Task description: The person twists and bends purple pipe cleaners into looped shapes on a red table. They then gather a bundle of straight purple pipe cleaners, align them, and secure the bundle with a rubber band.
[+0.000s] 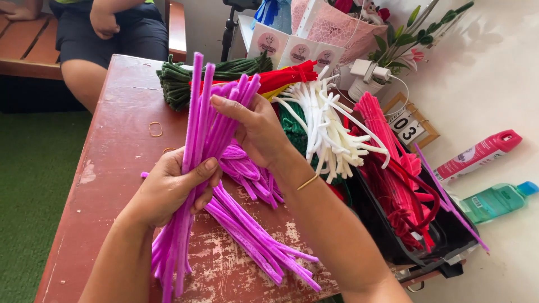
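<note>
A home craft corner: worn red table [112, 140], tiled floor [494, 101], piled pipe cleaners [325, 129], wrapped bouquet [342, 28].

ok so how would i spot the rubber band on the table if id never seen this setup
Start at the worn red table and look at its bare stretch left of the purple pipe cleaner bundle that the left hand grips. The rubber band is a thin tan loop lying flat there, unlike the fuzzy stems.

Fuzzy matt purple pipe cleaners [209, 120], worn red painted wooden table [112, 146] flaking rough, glossy plastic bottles [477, 157]
</note>
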